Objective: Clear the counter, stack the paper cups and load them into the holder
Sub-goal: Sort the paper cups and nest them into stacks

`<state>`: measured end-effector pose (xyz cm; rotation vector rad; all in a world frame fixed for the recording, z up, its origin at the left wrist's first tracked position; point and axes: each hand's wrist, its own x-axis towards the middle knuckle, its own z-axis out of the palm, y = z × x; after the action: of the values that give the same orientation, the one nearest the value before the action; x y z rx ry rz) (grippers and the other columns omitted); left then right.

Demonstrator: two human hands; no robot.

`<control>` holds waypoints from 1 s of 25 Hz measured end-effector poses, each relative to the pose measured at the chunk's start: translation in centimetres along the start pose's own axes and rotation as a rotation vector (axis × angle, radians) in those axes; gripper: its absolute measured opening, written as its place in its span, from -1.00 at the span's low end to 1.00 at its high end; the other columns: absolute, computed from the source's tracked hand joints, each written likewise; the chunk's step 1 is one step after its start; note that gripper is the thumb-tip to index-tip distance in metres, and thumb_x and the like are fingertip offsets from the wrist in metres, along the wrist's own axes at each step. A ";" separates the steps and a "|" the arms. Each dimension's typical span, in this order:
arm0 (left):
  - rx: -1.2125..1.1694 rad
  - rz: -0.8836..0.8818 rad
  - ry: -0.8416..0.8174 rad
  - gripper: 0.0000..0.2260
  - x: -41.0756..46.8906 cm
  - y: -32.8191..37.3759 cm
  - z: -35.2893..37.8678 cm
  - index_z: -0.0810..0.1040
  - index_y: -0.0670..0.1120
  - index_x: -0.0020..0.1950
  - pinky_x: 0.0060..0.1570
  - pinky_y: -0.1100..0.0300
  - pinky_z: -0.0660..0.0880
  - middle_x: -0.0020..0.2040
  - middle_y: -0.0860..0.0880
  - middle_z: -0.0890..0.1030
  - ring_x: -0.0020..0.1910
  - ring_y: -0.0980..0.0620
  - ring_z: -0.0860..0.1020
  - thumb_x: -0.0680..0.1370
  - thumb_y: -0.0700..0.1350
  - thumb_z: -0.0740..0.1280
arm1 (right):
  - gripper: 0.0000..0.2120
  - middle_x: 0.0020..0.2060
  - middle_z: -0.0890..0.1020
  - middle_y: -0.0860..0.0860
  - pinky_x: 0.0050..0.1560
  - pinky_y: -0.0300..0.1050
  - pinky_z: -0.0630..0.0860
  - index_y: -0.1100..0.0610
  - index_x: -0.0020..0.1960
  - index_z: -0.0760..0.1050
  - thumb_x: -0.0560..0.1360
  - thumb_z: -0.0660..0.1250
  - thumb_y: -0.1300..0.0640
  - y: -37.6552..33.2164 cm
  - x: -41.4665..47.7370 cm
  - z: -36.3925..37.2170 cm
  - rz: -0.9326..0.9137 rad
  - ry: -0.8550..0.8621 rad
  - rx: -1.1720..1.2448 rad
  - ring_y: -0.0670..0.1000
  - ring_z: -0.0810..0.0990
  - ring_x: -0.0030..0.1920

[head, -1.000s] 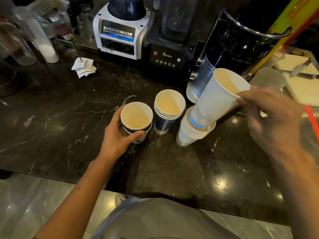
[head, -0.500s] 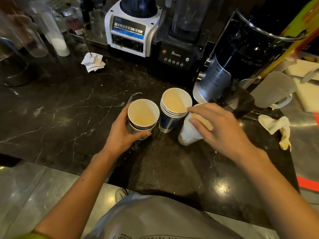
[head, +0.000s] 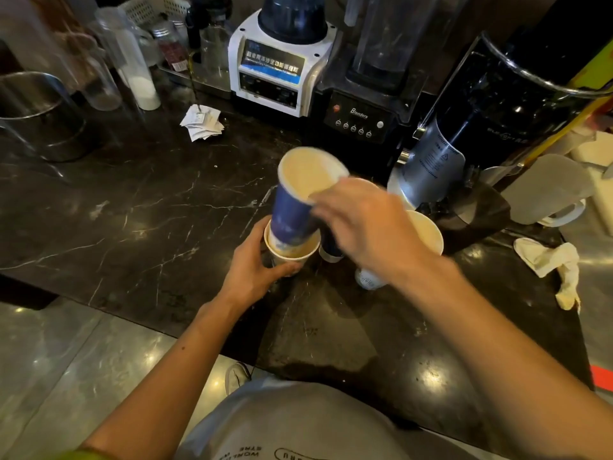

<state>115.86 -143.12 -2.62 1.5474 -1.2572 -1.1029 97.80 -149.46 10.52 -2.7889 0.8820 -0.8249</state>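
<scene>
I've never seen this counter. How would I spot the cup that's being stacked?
On the dark marble counter, look in front of the black blender base. There the right hand holds a blue cup by its rim, its base dipping into the white cup the left hand grips. It alone is lifted and tilted.

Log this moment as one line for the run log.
phase: stacking | left hand: holds stack | right hand: pinches blue cup rim, cup tilted, base in stack top

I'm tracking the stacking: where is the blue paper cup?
Head view, centre: the blue paper cup, tilted, is held at its rim by the right hand, its base in the white cup the left hand grips, before the black blender.
</scene>
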 end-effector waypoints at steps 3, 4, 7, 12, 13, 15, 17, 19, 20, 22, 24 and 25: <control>0.038 -0.006 0.021 -0.24 0.2 0.1 0.1 0.25 0.08 0.47 0.07 0.58 0.34 0.25 0.30 0.40 0.22 0.37 0.38 0.38 -0.15 0.55 | -0.83 -0.09 0.65 0.03 0.04 -0.26 0.48 0.26 0.09 0.62 0.56 0.34 0.22 0.9 1.0 -6.6 0.085 0.250 0.002 -0.08 0.56 -0.06; 0.043 -0.004 0.023 -0.25 0.3 0.1 0.1 0.25 0.08 0.47 0.03 0.63 0.32 0.26 0.29 0.39 0.21 0.38 0.37 0.38 -0.15 0.55 | -0.83 -0.08 0.62 0.01 0.03 -0.34 0.42 0.27 0.10 0.62 0.56 0.33 0.23 1.4 1.1 -8.3 0.102 0.280 -0.031 -0.12 0.52 -0.04; 0.040 -0.018 0.036 -0.24 0.3 -0.2 0.1 0.24 0.08 0.48 0.00 0.66 0.30 0.29 0.26 0.38 0.25 0.36 0.36 0.39 -0.16 0.55 | -0.81 -0.08 0.62 0.06 -0.04 -0.26 0.40 0.26 0.15 0.60 0.58 0.32 0.22 3.1 -0.2 -9.4 0.129 0.199 -0.116 -0.08 0.51 -0.06; 0.002 -0.015 0.040 -0.23 0.2 -0.1 0.5 0.24 0.08 0.48 0.21 0.44 0.32 0.33 0.23 0.37 0.32 0.26 0.33 0.38 -0.15 0.55 | -0.79 -0.04 0.67 0.11 0.15 0.16 0.53 0.18 0.16 0.61 0.57 0.30 0.18 5.5 -3.2 -4.2 0.156 -0.130 -0.155 0.18 0.61 0.02; -0.007 -0.012 0.050 -0.23 0.0 0.0 0.4 0.25 0.07 0.48 0.29 0.31 0.35 0.35 0.22 0.39 0.33 0.25 0.35 0.37 -0.15 0.55 | -0.79 -0.04 0.67 0.10 0.17 0.19 0.52 0.16 0.17 0.60 0.59 0.28 0.16 5.6 -3.5 -3.2 0.166 -0.234 -0.149 0.18 0.60 0.03; -0.024 -0.006 0.111 -0.23 -0.4 0.8 -0.3 0.28 0.06 0.48 0.36 0.13 0.39 0.38 0.18 0.41 0.35 0.23 0.38 0.36 -0.15 0.56 | -0.76 0.01 0.66 0.08 0.29 0.17 0.43 0.14 0.23 0.57 0.62 0.24 0.14 5.6 -3.9 -1.6 0.202 -0.435 -0.106 0.15 0.57 0.08; -0.034 0.066 0.202 -0.24 -0.9 2.7 -1.6 0.32 0.05 0.47 0.33 0.20 0.43 0.36 0.16 0.45 0.35 0.22 0.42 0.33 -0.10 0.57 | -0.68 0.17 0.61 0.07 0.36 0.06 0.36 0.12 0.35 0.49 0.63 0.24 0.07 5.5 -4.3 -1.2 0.237 -0.467 -0.056 0.10 0.52 0.21; -0.040 0.195 0.273 -0.24 -1.1 5.9 -3.1 0.34 -0.02 0.46 0.24 0.36 0.44 0.32 0.18 0.47 0.33 0.24 0.43 0.30 -0.04 0.55 | -0.48 0.36 0.48 -0.01 0.37 0.00 0.37 0.06 0.49 0.31 0.58 0.30 -0.05 4.7 -4.2 -2.2 0.285 -0.347 0.073 -0.01 0.42 0.37; -0.037 0.264 0.281 -0.24 -1.0 7.8 -3.7 0.34 -0.06 0.45 0.22 0.39 0.44 0.31 0.17 0.47 0.33 0.24 0.44 0.30 -0.02 0.55 | -0.36 0.41 0.42 -0.05 0.39 -0.06 0.35 0.01 0.53 0.22 0.53 0.35 -0.12 4.0 -3.8 -2.8 0.315 -0.271 0.189 -0.07 0.38 0.40; -0.023 0.391 0.235 -0.25 -0.6 11.3 -4.0 0.35 -0.10 0.44 0.20 0.38 0.45 0.31 0.13 0.48 0.33 0.22 0.44 0.32 -0.01 0.55 | -0.15 0.45 0.36 -0.09 0.42 -0.12 0.30 -0.09 0.56 0.07 0.41 0.43 -0.19 2.9 -2.7 -3.8 0.362 -0.173 0.412 -0.16 0.32 0.44; -0.011 0.462 0.152 -0.26 0.0 14.3 -2.9 0.35 -0.12 0.44 0.18 0.39 0.45 0.29 0.16 0.48 0.31 0.25 0.45 0.33 -0.01 0.54 | -0.06 0.45 0.34 -0.13 0.42 -0.07 0.34 -0.13 0.54 0.00 0.36 0.50 -0.18 2.0 -1.8 -4.4 0.381 -0.109 0.534 -0.16 0.33 0.44; -0.013 0.485 0.109 -0.26 0.4 15.5 -2.0 0.35 -0.13 0.45 0.18 0.38 0.45 0.29 0.17 0.47 0.31 0.25 0.46 0.34 -0.03 0.54 | -0.08 0.40 0.38 -0.18 0.39 -0.07 0.40 -0.10 0.54 0.03 0.36 0.51 -0.13 1.8 -1.7 -4.7 0.380 -0.063 0.553 -0.17 0.37 0.41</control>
<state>113.97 -145.64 12.65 1.1839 -1.4457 -0.7021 93.27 -149.74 13.26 -2.0798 0.9542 -0.7658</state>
